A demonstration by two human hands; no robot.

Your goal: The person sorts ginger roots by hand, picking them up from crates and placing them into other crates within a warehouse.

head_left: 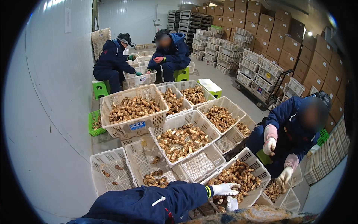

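Observation:
My left hand [225, 189], in a white glove below a navy sleeve with yellow bands, reaches over a white perforated crate [265, 180] heaped with brown-and-cream mushrooms [242, 177]. Its fingers are apart, and no mushroom shows in them. Just below it, at the crate's near edge, is a second white-gloved hand, my right hand [232, 204]. Only part of it shows, close to some mushrooms [220, 201], and its fingers cannot be made out. A fluffy patterned cloth [257, 213] covers part of the lower edge.
A co-worker [289, 127] handles mushrooms at right; two others sit farther back around crates. More mushroom crates [214, 143] stand ahead, some stacked. A sparsely filled crate [100, 168] lies at left. Beyond are a loaded trolley [253, 95], cartons [287, 46] and a white wall [56, 93].

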